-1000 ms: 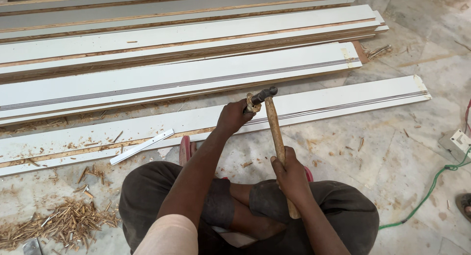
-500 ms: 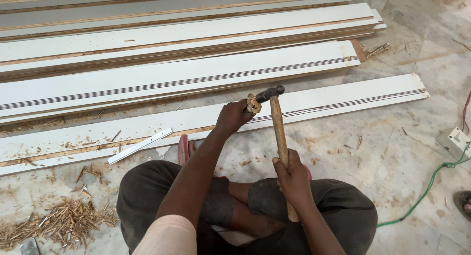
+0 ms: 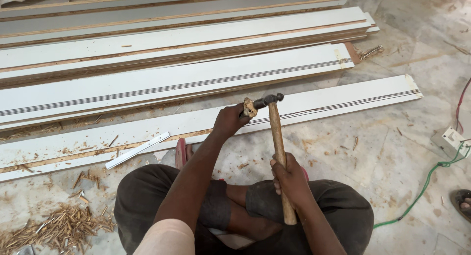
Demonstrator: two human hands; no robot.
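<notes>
Low in the frame, above the crossed legs, the right hand (image 3: 290, 179) has its fingers wrapped tight round the wooden shaft of a hammer (image 3: 277, 147), head raised mid-frame. Just beyond, the left hand (image 3: 228, 120) pinches a small tan wood piece (image 3: 250, 107) against the hammer head, over the nearest white board (image 3: 343, 100) on the floor. Shavings (image 3: 59, 228) lower left suggest trimming is partly done; the stacked boards (image 3: 171, 39) across the top appear untouched.

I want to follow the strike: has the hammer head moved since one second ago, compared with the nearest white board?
Cannot tell. The hammer head stays over the nearest white board beside the left hand; its small shift may be camera movement.
</notes>
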